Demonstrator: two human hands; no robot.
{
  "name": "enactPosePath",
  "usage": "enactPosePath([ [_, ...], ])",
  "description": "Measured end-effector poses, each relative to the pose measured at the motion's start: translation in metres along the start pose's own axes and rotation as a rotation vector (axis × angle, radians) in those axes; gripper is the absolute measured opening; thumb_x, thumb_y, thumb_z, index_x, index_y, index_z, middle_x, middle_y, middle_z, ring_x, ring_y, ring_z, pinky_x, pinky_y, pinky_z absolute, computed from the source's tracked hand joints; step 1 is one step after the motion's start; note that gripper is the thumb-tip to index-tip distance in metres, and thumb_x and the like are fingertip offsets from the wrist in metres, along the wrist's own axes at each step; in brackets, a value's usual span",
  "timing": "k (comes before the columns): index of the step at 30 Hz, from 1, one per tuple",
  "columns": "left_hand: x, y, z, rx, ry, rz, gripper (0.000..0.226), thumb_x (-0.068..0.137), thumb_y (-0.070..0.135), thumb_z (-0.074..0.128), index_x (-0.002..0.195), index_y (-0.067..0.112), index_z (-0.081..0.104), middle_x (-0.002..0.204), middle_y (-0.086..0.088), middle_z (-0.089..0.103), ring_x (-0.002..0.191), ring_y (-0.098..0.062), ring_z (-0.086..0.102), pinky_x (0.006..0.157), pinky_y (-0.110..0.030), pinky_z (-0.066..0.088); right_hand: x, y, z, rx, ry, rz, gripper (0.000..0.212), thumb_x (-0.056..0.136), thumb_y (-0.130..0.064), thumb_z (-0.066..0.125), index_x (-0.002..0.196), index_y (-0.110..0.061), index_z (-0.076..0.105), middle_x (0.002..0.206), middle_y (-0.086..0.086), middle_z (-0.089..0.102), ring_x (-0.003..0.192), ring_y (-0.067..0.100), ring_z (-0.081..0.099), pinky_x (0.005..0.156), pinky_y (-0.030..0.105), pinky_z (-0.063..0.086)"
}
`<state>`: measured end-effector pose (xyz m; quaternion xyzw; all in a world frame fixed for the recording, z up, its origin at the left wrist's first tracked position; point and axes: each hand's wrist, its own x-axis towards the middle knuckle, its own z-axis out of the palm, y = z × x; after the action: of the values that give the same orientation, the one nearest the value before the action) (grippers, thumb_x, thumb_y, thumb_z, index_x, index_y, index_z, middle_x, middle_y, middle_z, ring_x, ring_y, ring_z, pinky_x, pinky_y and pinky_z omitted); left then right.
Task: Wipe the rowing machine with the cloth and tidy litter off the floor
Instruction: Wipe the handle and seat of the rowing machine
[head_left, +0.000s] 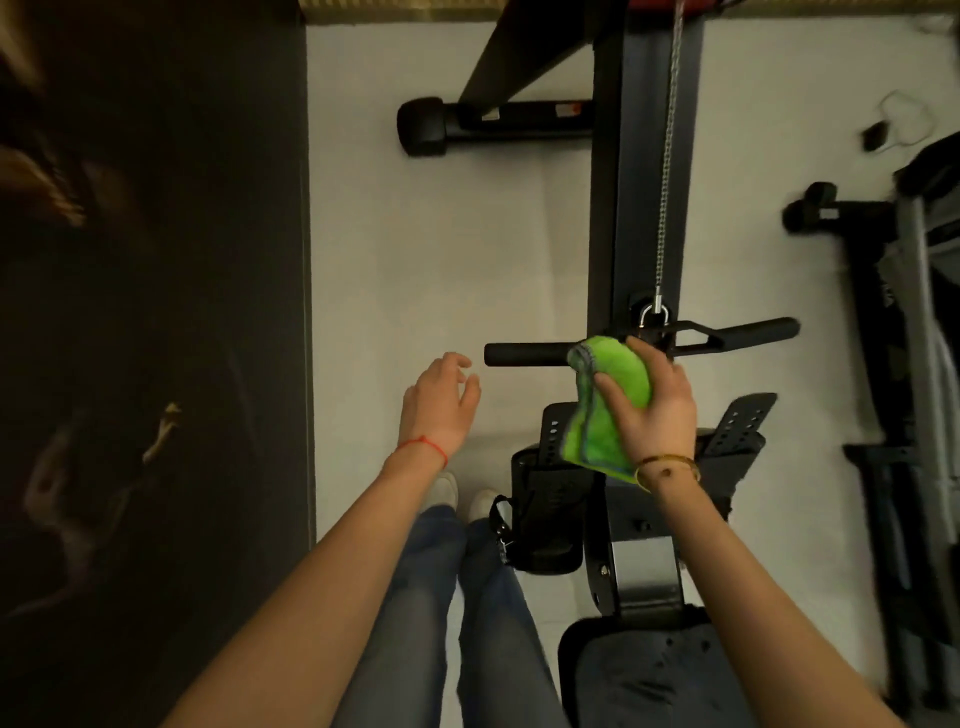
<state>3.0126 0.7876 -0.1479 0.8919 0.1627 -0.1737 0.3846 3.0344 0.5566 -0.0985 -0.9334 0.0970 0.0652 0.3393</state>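
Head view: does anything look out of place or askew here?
Nothing damaged or spilled. One stray item: a small dark object with a thin cord lies loose on the floor at far right; too small to identify.

Bare pale floor (441, 249) open left of the rowing machine's rail (631, 182), pull handle (524, 354) jutting across it, crossbar foot (431, 126) beyond, dark wall (156, 312) closing the left, other equipment (904, 322) crowding right

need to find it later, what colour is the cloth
Bright green cloth with a darker stitched edge, seen in the head view.
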Motion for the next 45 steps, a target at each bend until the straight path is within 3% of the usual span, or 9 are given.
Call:
enactPosePath([
  [4,-0.067,0.011,-0.037,0.148,0.0,0.162,0.026,0.094,0.024,0.045,0.112,0.016,0.06,0.109,-0.003,0.065,0.1,-0.021,0.061,0.091,-0.038,0.047,-0.063,-0.008,-0.033,0.218,-0.034,0.309,0.047,0.081,-0.042,0.069,0.123,-0.025,0.057,0.119,0.006,0.062,0.111,0.024,0.057,0.091,0.025,0.04],
  [9,-0.142,0.011,-0.078,0.206,-0.017,0.271,0.022,0.094,0.024,0.046,0.107,0.015,0.061,0.105,-0.004,0.066,0.096,-0.022,0.061,0.087,-0.038,0.05,-0.156,-0.007,-0.071,0.138,0.006,0.384,0.051,0.08,-0.046,0.068,0.126,-0.027,0.055,0.119,0.011,0.057,0.112,0.029,0.055,0.096,0.037,0.044],
  [15,-0.21,-0.02,-0.102,0.296,-0.193,0.317,0.018,0.092,0.022,0.049,0.099,0.013,0.063,0.1,-0.006,0.065,0.093,-0.023,0.061,0.085,-0.034,0.05,-0.287,0.001,-0.075,0.172,0.086,0.568,0.052,0.081,-0.044,0.068,0.127,-0.023,0.055,0.125,0.015,0.055,0.117,0.033,0.052,0.1,0.041,0.042],
  [21,-0.242,-0.039,-0.102,0.437,-0.329,0.388,0.02,0.09,0.025,0.051,0.101,0.014,0.064,0.099,-0.007,0.067,0.091,-0.025,0.063,0.084,-0.038,0.053,-0.42,0.019,-0.045,0.127,0.199,0.798,0.054,0.081,-0.044,0.068,0.129,-0.024,0.053,0.122,0.018,0.053,0.111,0.039,0.051,0.098,0.045,0.042],
  [26,-0.271,-0.035,-0.074,0.58,-0.397,0.513,0.022,0.09,0.026,0.049,0.103,0.014,0.062,0.101,-0.008,0.067,0.092,-0.027,0.062,0.083,-0.041,0.054,-0.502,0.037,-0.036,0.04,0.265,0.851,0.056,0.082,-0.044,0.066,0.132,-0.022,0.051,0.119,0.015,0.054,0.109,0.036,0.051,0.097,0.041,0.041],
  [33,-0.335,-0.019,-0.003,0.679,-0.377,0.573,0.029,0.091,0.023,0.047,0.114,0.01,0.06,0.113,-0.011,0.063,0.102,-0.029,0.059,0.087,-0.041,0.051,-0.547,0.102,-0.074,-0.095,0.262,0.745,0.059,0.082,-0.046,0.065,0.133,-0.02,0.051,0.118,0.015,0.055,0.104,0.036,0.051,0.094,0.041,0.041],
  [40,-0.418,-0.01,0.107,0.647,-0.23,0.427,0.04,0.094,0.026,0.043,0.13,0.011,0.05,0.126,-0.011,0.058,0.114,-0.029,0.053,0.093,-0.038,0.043,-0.527,0.207,-0.147,-0.263,0.136,0.451,0.058,0.085,-0.049,0.059,0.135,-0.025,0.047,0.124,0.012,0.053,0.106,0.035,0.049,0.092,0.043,0.042],
  [45,-0.442,-0.01,0.178,0.574,-0.08,0.315,0.041,0.092,0.024,0.046,0.129,0.007,0.05,0.125,-0.014,0.057,0.111,-0.032,0.053,0.091,-0.041,0.043,-0.48,0.263,-0.161,-0.364,0.104,0.219,0.058,0.087,-0.056,0.051,0.136,-0.027,0.044,0.123,0.008,0.053,0.104,0.031,0.049,0.09,0.044,0.043],
])
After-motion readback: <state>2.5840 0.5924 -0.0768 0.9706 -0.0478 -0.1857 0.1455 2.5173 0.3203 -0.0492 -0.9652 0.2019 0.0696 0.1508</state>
